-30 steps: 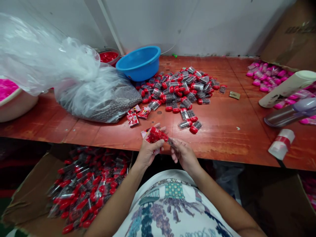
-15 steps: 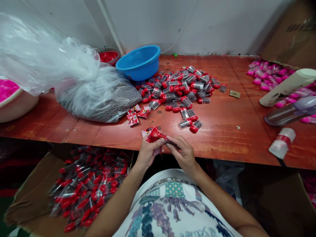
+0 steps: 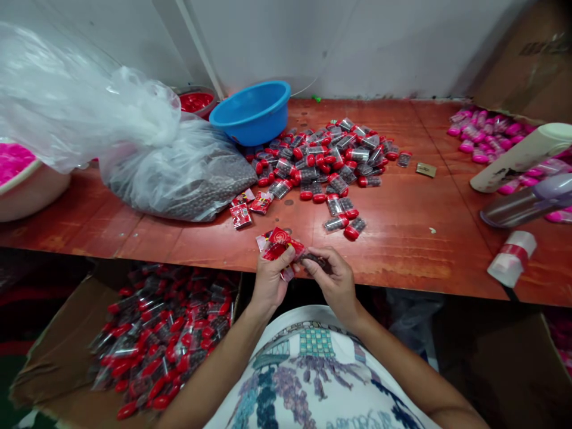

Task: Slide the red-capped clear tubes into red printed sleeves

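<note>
Pinching the dark vial [image 3: 313, 258] between thumb and fingers, the right hand [image 3: 335, 275] is the nearer one; the vial lies at ten o'clock from that hand's middle, its long axis running roughly ten to four, though fingers hide much of it; the left hand [image 3: 270, 280], at nine o'clock, has its grip pressed around red packets [image 3: 280, 236], just off the vial's ten o'clock end; whether they touch, I cannot tell. Both hands are by the tabletop's [image 3: 402, 238] near edge; the pile [image 3: 357, 156] sits at twelve o'clock.

The desk [image 3: 402, 238] offered passage right of the heaped containers [image 3: 330, 158], while a bulging bag [image 3: 179, 173] blocked the left.
</note>
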A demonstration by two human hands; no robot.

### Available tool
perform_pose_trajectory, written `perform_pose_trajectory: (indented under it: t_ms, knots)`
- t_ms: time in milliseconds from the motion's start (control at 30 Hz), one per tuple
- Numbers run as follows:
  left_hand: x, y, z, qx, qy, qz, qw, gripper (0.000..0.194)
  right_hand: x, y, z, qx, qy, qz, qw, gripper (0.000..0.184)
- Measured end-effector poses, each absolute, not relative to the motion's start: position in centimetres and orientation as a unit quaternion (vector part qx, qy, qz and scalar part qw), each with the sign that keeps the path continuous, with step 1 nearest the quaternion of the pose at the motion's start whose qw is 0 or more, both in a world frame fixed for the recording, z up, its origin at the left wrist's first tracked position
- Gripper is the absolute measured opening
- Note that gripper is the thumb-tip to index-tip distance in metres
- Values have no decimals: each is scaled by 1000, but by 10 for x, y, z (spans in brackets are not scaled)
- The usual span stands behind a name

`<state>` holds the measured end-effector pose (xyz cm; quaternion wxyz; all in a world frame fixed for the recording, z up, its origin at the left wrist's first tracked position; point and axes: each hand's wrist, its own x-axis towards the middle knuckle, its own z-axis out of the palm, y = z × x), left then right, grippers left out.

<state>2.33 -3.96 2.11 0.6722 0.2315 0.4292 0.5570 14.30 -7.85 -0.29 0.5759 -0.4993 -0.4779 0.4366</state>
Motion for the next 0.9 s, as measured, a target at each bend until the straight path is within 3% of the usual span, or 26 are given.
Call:
perform_pose_trajectory:
  t_ms: [200,367,667,900]
  knots:
    - [22,-41,21,251,423,550,675,28,145,-78,1,-497,-480,439,574,21]
    - [18,-40,21,276,402,527,696,45,146,-78,1,-493,-471,449,578,22]
    - [17,-40,27,328,445,480,681,58,149,-79,-5,-508,-518,358,587,21]
    - [10,-33,27,352,398,463,709,58,147,-77,5,-457,-390,546,584,22]
